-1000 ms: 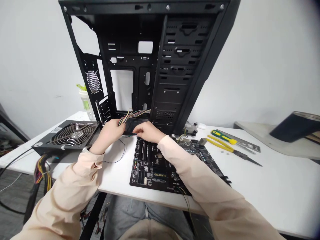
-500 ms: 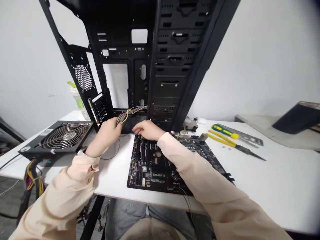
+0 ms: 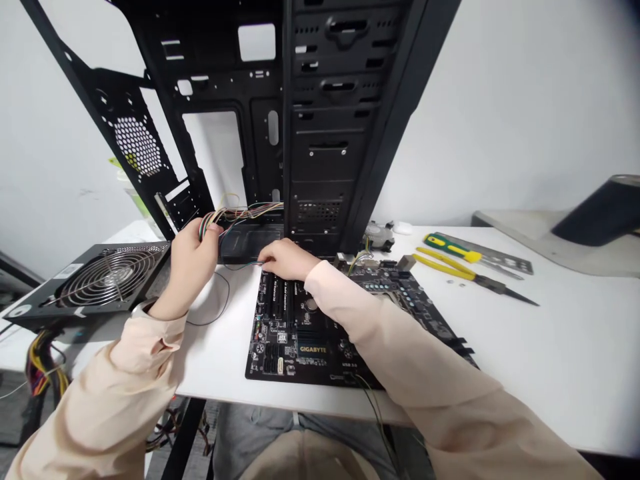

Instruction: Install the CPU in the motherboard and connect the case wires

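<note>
Your left hand (image 3: 193, 259) grips the bundle of coloured wires (image 3: 240, 213) at the foot of the computer case (image 3: 320, 133); your right hand (image 3: 284, 259) lies curled at the far edge of the motherboard (image 3: 300, 333); whether it pinches anything cannot be told.

A computer repair workshop: an open case (image 3: 280, 120), motherboard (image 3: 320, 327), power supply (image 3: 100, 277) and pliers (image 3: 470, 275) crowd the worktop (image 3: 550, 353).

Plain white wall (image 3: 525, 100) behind a white table (image 3: 550, 360); floor (image 3: 13, 420) perhaps grey carpet.
</note>
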{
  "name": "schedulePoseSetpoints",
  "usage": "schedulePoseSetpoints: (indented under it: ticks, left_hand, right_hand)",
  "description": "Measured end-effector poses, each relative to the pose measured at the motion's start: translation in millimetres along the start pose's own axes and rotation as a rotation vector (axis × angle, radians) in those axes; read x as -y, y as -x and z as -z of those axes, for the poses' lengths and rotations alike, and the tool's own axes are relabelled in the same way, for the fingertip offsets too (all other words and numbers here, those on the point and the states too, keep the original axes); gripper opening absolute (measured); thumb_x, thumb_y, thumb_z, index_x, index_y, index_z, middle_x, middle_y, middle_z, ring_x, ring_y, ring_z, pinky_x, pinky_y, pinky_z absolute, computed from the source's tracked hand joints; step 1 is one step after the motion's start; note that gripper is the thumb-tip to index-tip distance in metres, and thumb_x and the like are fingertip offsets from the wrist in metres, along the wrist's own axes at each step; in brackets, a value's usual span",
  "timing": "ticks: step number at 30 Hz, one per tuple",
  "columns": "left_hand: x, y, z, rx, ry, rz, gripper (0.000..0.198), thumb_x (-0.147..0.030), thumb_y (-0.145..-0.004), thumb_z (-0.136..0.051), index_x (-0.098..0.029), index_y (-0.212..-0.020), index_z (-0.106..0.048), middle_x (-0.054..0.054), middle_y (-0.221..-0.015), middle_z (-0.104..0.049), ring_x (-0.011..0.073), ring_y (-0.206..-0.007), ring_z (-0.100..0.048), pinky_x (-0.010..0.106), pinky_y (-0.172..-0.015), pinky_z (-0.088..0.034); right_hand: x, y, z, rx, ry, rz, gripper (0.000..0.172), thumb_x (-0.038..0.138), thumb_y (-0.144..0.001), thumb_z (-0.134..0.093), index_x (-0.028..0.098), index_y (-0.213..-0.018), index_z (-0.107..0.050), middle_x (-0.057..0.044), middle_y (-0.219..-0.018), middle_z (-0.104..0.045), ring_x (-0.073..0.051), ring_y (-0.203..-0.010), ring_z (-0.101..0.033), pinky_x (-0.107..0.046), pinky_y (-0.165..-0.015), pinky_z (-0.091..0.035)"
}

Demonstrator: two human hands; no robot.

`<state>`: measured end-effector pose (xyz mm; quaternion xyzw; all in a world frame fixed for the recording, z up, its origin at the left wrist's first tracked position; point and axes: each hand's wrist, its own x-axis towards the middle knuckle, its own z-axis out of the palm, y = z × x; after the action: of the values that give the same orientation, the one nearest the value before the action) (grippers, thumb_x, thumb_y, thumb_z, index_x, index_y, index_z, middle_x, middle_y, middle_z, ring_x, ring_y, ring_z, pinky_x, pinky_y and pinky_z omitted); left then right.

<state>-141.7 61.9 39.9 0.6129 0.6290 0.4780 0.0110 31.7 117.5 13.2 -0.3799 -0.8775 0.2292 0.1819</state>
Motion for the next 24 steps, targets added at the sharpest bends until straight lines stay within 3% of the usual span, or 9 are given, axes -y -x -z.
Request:
schedulePoseSetpoints:
  ticks: [7, 14, 24]
  left_hand:
    - [-0.7, 0.4, -0.7, -0.022, 0.118, 0.029, 0.025, -0.037, -0.081, -0.045, -0.018, -0.079, -0.061, 0.0, -0.065, -0.056, 0.0172, -0.066, -0.054, 0.028, -0.064, -0.04]
    - [-2.0, 1.3, 0.8, -0.015, 0.169, 0.038, 0.025, -0.037, -0.082, -0.046, -0.018, -0.077, -0.06, -0.002, -0.059, -0.052, 0.0148, -0.057, -0.048, 0.026, -0.055, -0.036]
    - [-1.4, 1.1, 2.9, -0.031, 0.277, 0.068, 0.028, -0.04, -0.08, -0.048, -0.016, -0.079, -0.063, -0.001, -0.059, -0.052, 0.0157, -0.059, -0.049, 0.026, -0.055, -0.036]
  right_hand:
    - [-1.0, -1.9, -4.6, -0.002, -0.023, -0.03, 0.016, 0.004, -0.082, -0.057, 0.012, -0.086, -0.07, -0.002, -0.082, -0.068, -0.01, -0.077, -0.059, -0.019, -0.073, -0.041]
    - [-0.4, -2.5, -3.6, 0.012, -0.033, -0.059, 0.02, 0.001, -0.079, -0.053, 0.014, -0.083, -0.068, -0.002, -0.082, -0.067, -0.011, -0.075, -0.058, -0.019, -0.071, -0.041]
    - [1.3, 2.5, 2.6, 0.052, -0.095, -0.036, 0.018, 0.005, -0.066, -0.067, 0.015, -0.081, -0.069, 0.004, -0.066, -0.063, -0.01, -0.065, -0.058, -0.018, -0.066, -0.042]
